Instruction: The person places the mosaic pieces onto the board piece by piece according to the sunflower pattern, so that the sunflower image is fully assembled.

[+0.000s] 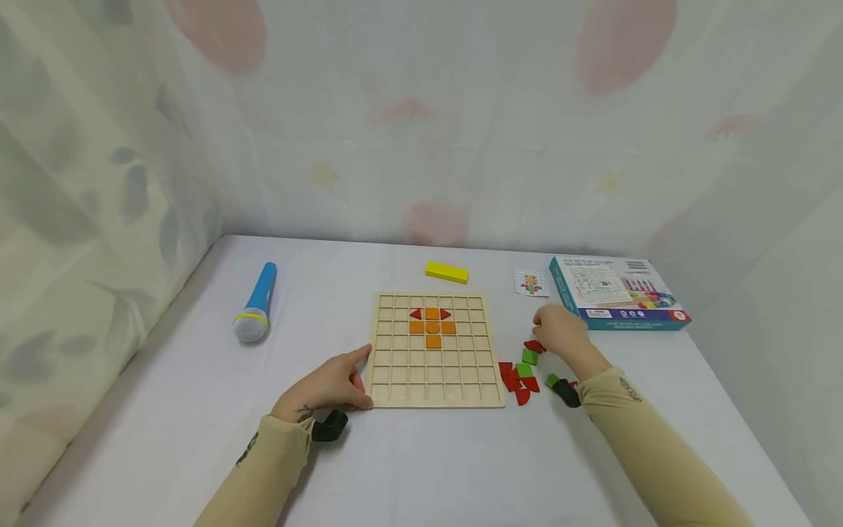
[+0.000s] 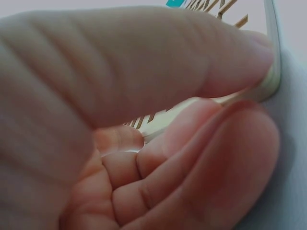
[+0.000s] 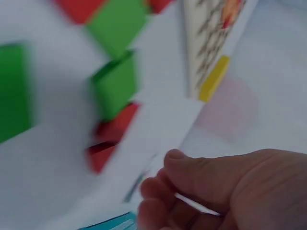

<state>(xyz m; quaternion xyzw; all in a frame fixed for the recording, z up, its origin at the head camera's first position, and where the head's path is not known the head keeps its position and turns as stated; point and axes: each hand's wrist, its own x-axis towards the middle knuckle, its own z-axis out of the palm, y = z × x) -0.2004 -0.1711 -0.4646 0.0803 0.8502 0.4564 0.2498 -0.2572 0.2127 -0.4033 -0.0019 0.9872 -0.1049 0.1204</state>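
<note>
A wooden grid board (image 1: pixel 402 373) lies on the table, with orange squares (image 1: pixel 433 342) in a cross around an orange circle (image 1: pixel 432 328), and red triangles (image 1: pixel 416 315) in its top cells. My left hand (image 1: pixel 332 384) holds the board by its left edge; the left wrist view shows the thumb (image 2: pixel 240 62) over a corner and the other fingers curled beside it. Just past the loose red pieces (image 1: pixel 522 397) and green squares (image 1: pixel 530 356) hovers my right hand (image 1: pixel 563 337). Its thumb (image 3: pixel 192 167) meets the curled fingertips, and no piece shows between them.
A small pattern card (image 1: pixel 530 282) lies beside a game box (image 1: pixel 619 293) at the back right. Behind the board is a yellow block (image 1: pixel 446 272). A blue toy microphone (image 1: pixel 253 311) rests at the left. Patterned curtains (image 1: pixel 369 146) close off the table's back and sides.
</note>
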